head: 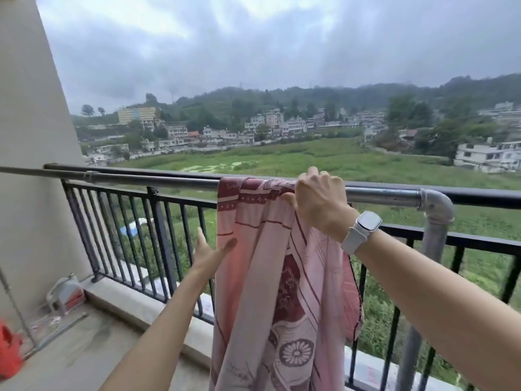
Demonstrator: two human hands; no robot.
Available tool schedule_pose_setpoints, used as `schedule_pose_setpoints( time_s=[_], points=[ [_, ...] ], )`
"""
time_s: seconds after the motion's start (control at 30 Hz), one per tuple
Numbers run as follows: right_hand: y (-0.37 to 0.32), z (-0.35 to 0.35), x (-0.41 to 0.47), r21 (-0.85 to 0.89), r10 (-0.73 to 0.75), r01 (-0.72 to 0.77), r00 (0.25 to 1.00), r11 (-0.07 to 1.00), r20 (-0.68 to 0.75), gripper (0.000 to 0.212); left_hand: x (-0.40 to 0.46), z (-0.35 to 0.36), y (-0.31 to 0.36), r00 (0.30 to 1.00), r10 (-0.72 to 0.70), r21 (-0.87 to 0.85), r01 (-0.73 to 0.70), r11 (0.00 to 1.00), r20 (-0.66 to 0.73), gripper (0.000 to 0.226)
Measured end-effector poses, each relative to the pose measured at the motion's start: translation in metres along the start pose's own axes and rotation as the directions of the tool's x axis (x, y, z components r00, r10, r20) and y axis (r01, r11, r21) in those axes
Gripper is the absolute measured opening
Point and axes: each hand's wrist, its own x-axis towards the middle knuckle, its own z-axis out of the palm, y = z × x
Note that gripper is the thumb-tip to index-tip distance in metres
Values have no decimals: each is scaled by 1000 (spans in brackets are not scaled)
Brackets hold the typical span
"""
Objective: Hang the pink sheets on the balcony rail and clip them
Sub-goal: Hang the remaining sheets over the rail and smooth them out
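Note:
A pink sheet [262,277] with dark red patterns hangs bunched over the grey metal pipe rail [169,182] in the middle of the view. My right hand [318,198], with a white watch on its wrist, grips the top of the sheet where it crosses the pipe. My left hand [210,253] is lower down, fingers spread, touching the sheet's left edge from the side. No clips are in view.
A black barred balcony railing [135,232] runs behind the pipe. The pipe bends down at an elbow joint [437,204] on the right. A plastic jug [66,294] stands in the left floor corner, with something red [8,351] at the left edge.

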Motion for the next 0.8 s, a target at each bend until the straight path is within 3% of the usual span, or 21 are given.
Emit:
schedule_pose_setpoints(
  time_s=[0.03, 0.07, 0.13, 0.2, 0.3, 0.4, 0.5, 0.63, 0.8],
  points=[
    [-1, 3, 0, 18, 39, -38, 999, 999, -28, 46, 8, 0, -8, 996, 4, -13, -2, 1000, 92, 112],
    [-2, 6, -2, 37, 68, -66, 996, 997, -52, 43, 13, 2, -13, 986, 47, -2, -47, 999, 160, 89],
    [0, 14, -4, 73, 96, -88, 990, 993, -107, 41, 18, 6, -18, 972, 139, 90, -158, 983, 190, 14],
    [3, 20, -4, 94, 93, -78, 981, 993, -172, 37, 24, 4, -23, 946, 264, 151, -294, 944, 189, 34],
    [3, 25, -4, 124, 78, -47, 964, 991, -255, 25, 24, -27, 0, 889, 431, 30, -440, 897, 152, 29],
    [0, 22, 7, 161, 56, -8, 953, 987, -297, 24, 34, -65, 46, 850, 526, -67, -525, 848, -6, 33],
    [2, 12, 41, 179, 81, -21, 937, 984, -340, 16, 61, -92, 103, 785, 617, 23, -617, 787, -59, 35],
    [8, -12, 109, 140, 130, -78, 901, 987, -414, 15, 110, -114, 174, 700, 688, 262, -639, 723, -191, 20],
    [23, -78, 205, -17, 183, -250, 754, 968, -631, 21, 149, -133, 278, 558, 759, 402, -644, 651, -335, 21]
  ],
)
